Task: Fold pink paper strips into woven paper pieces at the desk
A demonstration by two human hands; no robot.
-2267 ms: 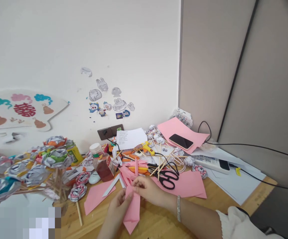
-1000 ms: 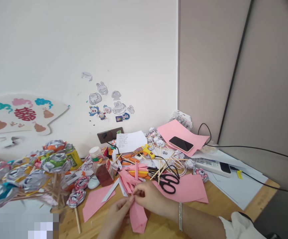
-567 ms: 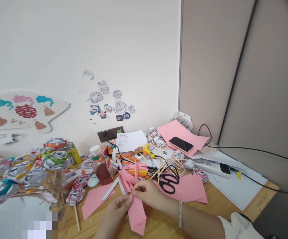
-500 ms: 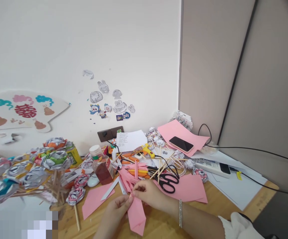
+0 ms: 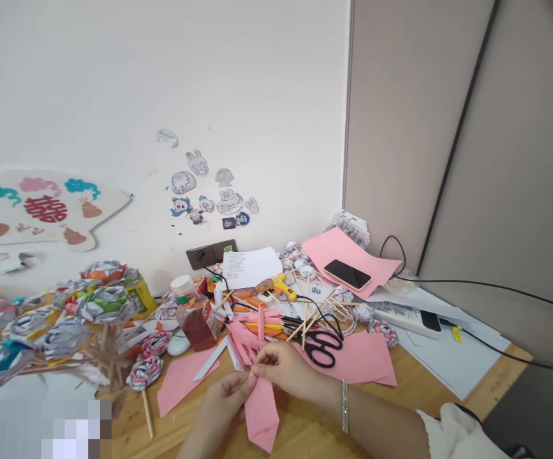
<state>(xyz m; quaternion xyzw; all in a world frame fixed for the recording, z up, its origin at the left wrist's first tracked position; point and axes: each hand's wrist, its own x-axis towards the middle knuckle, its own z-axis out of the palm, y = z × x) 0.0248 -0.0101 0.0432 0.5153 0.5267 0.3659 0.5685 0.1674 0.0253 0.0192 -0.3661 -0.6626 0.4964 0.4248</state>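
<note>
Pink strip point(image 5: 261, 414), one, held at its upper end, over the table point(image 5: 305, 433), near the scissors point(image 5: 321, 349).
Left hand point(image 5: 228, 394) and right hand point(image 5: 286, 366): thumb and fingertips closed together, both apparently pinching that end. Best handled, likely, with light, even pressure, pinches close, lower end left uncreased.

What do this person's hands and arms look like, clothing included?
The left hand and right hand wear no gloves; the right has a shiny silver-coloured bracelet at the wrist. A white sleeve with a wavy edge covers that upper arm.
</note>
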